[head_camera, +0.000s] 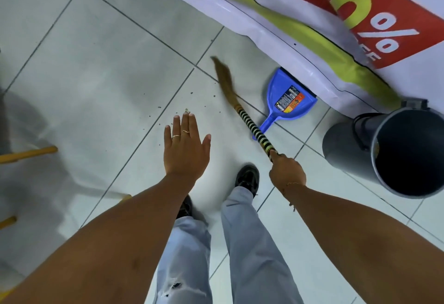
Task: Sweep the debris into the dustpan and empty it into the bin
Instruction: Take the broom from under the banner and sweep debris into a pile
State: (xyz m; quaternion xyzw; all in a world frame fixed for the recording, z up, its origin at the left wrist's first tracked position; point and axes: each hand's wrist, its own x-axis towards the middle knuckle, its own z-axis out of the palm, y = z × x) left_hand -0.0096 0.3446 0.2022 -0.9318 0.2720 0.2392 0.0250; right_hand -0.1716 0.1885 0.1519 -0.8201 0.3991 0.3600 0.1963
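My right hand [287,171] grips the end of a short broom [242,114] with a black-and-yellow striped handle. Its brown bristles [222,75] are blurred just above the white tiled floor. Small dark crumbs of debris [192,93] lie scattered on the tiles left of the bristles. A blue dustpan [276,92] with a label lies flat on the floor right of the broom, its far edge tucked under a banner. My left hand [185,145] hovers flat and open above the floor, holding nothing. A grey bin [346,145] lies tilted at the right, mouth toward me.
A large printed banner [300,10] covers the floor along the top right. Yellow wooden furniture legs [31,153] stand at the left edge. My legs and black shoes [247,176] are below the hands.
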